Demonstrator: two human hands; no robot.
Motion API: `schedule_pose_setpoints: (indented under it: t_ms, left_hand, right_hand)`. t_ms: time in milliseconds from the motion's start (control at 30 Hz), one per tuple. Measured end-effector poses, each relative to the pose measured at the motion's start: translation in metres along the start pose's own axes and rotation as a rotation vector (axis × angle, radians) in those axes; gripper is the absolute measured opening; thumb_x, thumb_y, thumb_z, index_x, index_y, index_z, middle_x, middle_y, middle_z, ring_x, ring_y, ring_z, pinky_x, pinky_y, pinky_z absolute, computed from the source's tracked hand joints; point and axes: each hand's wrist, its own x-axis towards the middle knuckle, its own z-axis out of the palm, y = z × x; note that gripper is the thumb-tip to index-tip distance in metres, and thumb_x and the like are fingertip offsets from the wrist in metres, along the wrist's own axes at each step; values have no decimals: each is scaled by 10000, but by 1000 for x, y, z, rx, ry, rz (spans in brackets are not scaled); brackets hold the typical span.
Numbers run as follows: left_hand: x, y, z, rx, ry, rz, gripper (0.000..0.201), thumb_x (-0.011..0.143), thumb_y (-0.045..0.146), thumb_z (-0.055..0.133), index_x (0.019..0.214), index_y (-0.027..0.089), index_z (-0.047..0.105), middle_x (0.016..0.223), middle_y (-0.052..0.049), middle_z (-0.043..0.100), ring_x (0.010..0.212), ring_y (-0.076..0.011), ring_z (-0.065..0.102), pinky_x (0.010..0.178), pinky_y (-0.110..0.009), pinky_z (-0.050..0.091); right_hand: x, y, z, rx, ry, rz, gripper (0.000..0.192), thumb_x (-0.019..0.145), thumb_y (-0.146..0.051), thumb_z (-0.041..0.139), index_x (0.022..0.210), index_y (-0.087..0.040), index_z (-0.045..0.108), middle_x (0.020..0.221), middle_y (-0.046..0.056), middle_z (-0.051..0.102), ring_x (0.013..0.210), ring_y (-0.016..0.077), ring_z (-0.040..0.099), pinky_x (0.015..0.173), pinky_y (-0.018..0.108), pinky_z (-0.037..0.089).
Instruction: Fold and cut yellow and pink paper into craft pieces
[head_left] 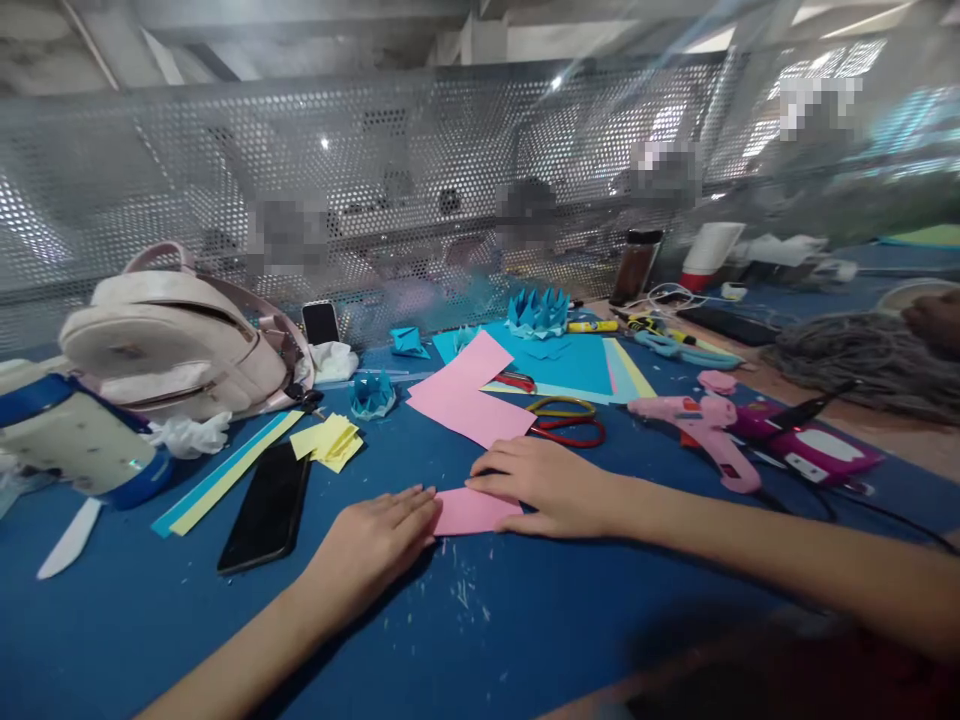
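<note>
While both forearms reach in from the near edge, the blue desk (480, 620) in front of them is bare apart from small paper scraps, leaving open room close to the person. The left hand (375, 545) lies flat, fingers together, its tips touching the left edge of a small pink paper (469, 512). The right hand (551, 487) presses flat on the paper's upper right part, fingers together and extended.

Just left of the left hand lies a black phone (266, 507), with yellow and blue paper strips (225, 472) and yellow notes (330, 440) beside it. Right of the right hand, a pink glue gun (712, 432) and its dark cable crowd that side. Just beyond the hands lie a larger pink sheet (469, 395) and scissors (566, 420), then blue paper sheets (570, 362) and folded blue paper crowns (538, 312). A pale pink backpack (180, 340) sits far left. A perforated metal screen (420, 170) closes the far edge.
</note>
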Motion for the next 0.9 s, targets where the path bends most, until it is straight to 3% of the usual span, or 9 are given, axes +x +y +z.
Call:
schedule_pose_setpoints:
  t_ms: [333,467,600,733,900]
  left_hand:
    - [5,-8,-4,-104,11,-10,369,1040,279,303,1256,134,566,1211,-125,685,1081,-248,676,853,-398,593]
    - [5,-12,-6,-176,-9,-27,334,1029,280,359,1274,160,551,1240,-111,672,1114,-236,660,883,-377,579]
    - [4,-13,-5,-172,-27,-49,346,1002,174,372,1325,163,497,1234,-122,672,1075,-244,679,818,-373,598]
    - [2,-13,1,-90,17,-53,492,924,66,390,1406,165,408,1190,-131,685,965,-256,708,708,-366,602]
    - [4,-29,3,-166,120,-240,561,862,51,485,1400,201,430,1015,-72,714,841,-190,693,707,-293,560]
  right_hand:
    - [11,12,-13,240,-54,115,407,866,-514,612,1164,-246,679,1174,48,643,1036,220,611,795,298,451]
    - [18,17,-18,308,-85,153,283,862,-390,642,1098,-247,707,1123,17,672,978,185,638,754,253,451]
    - [27,10,-13,118,-83,153,198,859,-200,597,1020,-214,713,1036,31,697,934,190,652,681,257,427]
    - [34,2,-2,-157,-67,88,161,899,-135,503,926,-150,661,901,73,704,835,211,654,636,298,380]
    - [37,5,1,-337,55,134,146,910,-87,482,999,-137,586,757,55,694,671,198,622,589,317,326]
